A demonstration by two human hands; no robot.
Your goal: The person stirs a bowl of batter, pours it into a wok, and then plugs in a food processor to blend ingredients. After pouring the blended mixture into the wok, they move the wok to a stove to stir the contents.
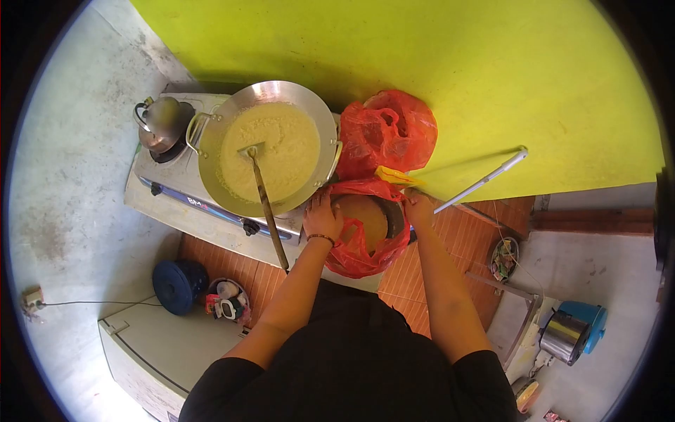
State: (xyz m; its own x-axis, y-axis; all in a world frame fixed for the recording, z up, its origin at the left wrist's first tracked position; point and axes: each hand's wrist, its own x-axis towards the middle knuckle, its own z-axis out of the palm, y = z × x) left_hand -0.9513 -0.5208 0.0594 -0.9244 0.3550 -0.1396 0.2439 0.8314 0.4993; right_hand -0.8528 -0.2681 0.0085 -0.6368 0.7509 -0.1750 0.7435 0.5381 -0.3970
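Observation:
My left hand (322, 216) is at the left edge of a red plastic bag (358, 264), its fingers closed over the rim. On the bag's right edge my right hand (420, 209) is closed as well. The bag is draped open around a dark round container holding a brownish content (364, 218); what this is, I cannot make out. To the left, a large two-handled wok (281, 89) rests on the stove, holding a pale yellow, thick mixture (271, 148). A long-handled spatula (263, 190) leans in it, its handle reaching over the near rim.
A second red bag (394, 133) stands behind, against the green wall. A kettle (163, 125) sits on the stove's (204, 204) left burner. A white stick (485, 178) leans right of my right hand. A blue-lidded bucket (177, 287) is lower left, a metal pot (564, 335) lower right.

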